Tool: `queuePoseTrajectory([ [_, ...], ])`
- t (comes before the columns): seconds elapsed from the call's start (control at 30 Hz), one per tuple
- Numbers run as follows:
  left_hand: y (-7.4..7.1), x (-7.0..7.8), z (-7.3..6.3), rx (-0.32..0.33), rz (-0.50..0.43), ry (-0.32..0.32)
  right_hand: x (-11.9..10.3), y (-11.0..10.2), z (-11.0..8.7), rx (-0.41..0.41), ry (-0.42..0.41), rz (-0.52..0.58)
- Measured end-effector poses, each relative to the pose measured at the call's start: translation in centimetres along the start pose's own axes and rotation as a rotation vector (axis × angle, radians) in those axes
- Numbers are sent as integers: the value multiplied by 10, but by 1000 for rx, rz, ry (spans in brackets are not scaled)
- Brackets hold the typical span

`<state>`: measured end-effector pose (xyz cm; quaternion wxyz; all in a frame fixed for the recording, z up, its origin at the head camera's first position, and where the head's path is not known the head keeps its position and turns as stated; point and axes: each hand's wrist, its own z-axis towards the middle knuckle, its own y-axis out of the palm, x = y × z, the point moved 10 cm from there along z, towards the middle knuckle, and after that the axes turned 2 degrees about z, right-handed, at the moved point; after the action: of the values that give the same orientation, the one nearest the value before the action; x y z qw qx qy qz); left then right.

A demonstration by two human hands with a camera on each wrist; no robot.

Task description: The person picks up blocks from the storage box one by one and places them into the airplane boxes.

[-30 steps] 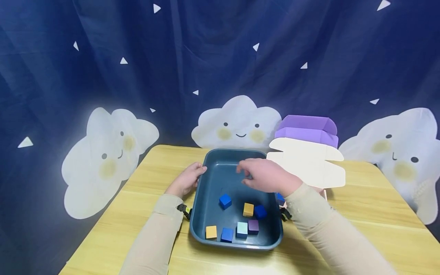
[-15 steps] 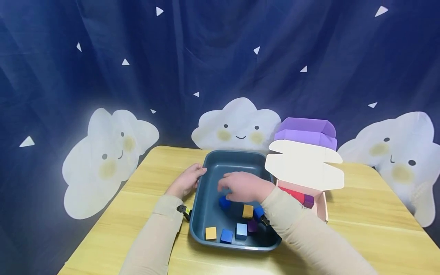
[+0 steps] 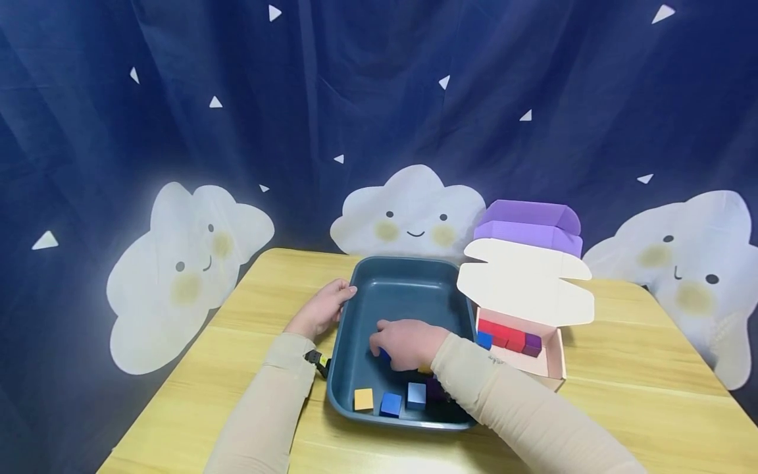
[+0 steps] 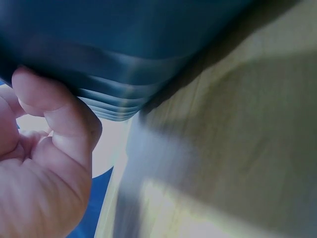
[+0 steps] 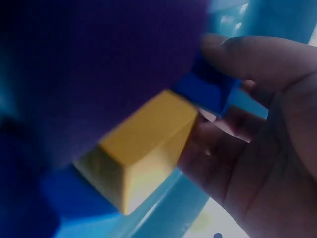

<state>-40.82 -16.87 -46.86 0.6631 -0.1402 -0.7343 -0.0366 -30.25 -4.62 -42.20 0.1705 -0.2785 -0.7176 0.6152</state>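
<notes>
A dark blue-green tray (image 3: 408, 299) stands on the table, and my left hand (image 3: 322, 309) grips its left rim, thumb on top and curled fingers under the edge. My right hand (image 3: 407, 343) reaches down inside the tray. Between its thumb and fingers it pinches a blue cube (image 5: 210, 88), mostly covered by the hand in the head view. Right by those fingers lies a yellow cube (image 5: 148, 134), and a purple cube (image 5: 109, 74) fills the upper left of the right wrist view. Along the tray's front sit another yellow cube (image 3: 364, 399), a blue cube (image 3: 391, 405) and a pale blue cube (image 3: 416, 395).
To the tray's right stands an open pink box (image 3: 552, 362), its white-lined lid (image 3: 527, 283) raised at the back. Inside are red cubes (image 3: 500, 334), a purple cube (image 3: 532, 345) and a blue cube (image 3: 484, 340). A dark curtain (image 3: 379, 99) hangs behind the wooden table (image 3: 628, 368).
My right hand has moved left and down from the tray's back right to the blue cube, which it now pinches. The box's contents came into view. The left hand stays on the rim.
</notes>
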Motion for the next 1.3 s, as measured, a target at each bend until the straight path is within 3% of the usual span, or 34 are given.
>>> queuePoseTrajectory([
  [0.4,-3,3,-2,21,5,1,-3,-2,-1,-40,-10,16],
  [0.63,-4,2,0,22,-10,3,-2,-23,-10,-35,-21,29],
  [0.8,-4,2,0,21,-17,6,10,-41,-20,-1,-16,36],
  [1.1,-3,0,1,16,-17,7,46,-72,-65,133,9,66],
  [1.3,-2,1,0,20,13,9,80,-73,-105,204,60,113],
])
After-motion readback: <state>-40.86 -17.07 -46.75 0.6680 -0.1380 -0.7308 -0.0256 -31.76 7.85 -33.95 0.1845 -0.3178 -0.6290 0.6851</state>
